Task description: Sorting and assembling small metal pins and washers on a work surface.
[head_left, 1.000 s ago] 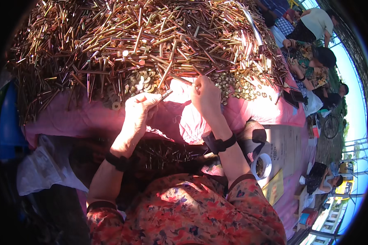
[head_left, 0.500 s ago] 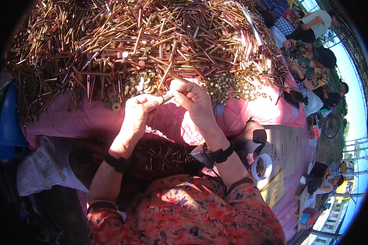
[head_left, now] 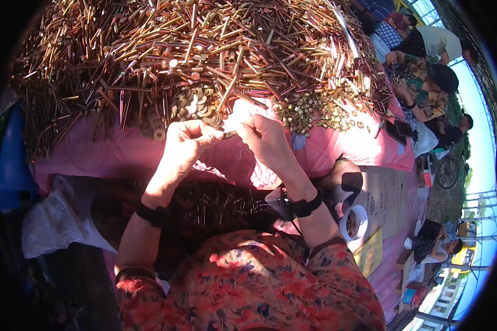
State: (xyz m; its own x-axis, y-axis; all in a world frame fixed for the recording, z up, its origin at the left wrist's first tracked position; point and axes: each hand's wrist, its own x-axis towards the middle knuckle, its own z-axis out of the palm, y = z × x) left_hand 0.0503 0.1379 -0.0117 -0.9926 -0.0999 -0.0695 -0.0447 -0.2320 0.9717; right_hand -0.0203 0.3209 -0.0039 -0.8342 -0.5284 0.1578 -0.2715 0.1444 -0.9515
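Above the near edge of the pink cloth, my two hands meet, fingertips nearly touching. Between them is a short, dark metal bolt (head_left: 229, 134), mostly hidden by the fingers. My left hand (head_left: 186, 146) pinches one end with thumb and forefinger. The other end is in the pinch of my right hand (head_left: 266, 142). Just beyond the left fingers lie flat round washers (head_left: 196, 105) in a loose heap. Small brass-coloured nuts (head_left: 298, 110) are scattered past my right hand. A great pile of long copper-coloured metal rods and tubes (head_left: 204, 49) covers the far part.
A padded pink cloth (head_left: 94, 146) drapes over the work surface. Low on the right stands a white bowl (head_left: 360, 216) with small pieces inside. A clear plastic bag (head_left: 55, 229) hangs at left, near a blue container (head_left: 14, 165). Other people sit along the right side.
The bolt shows less between my fingers and lies more level. My hands remain together in nearly the same place; the view has shifted slightly.
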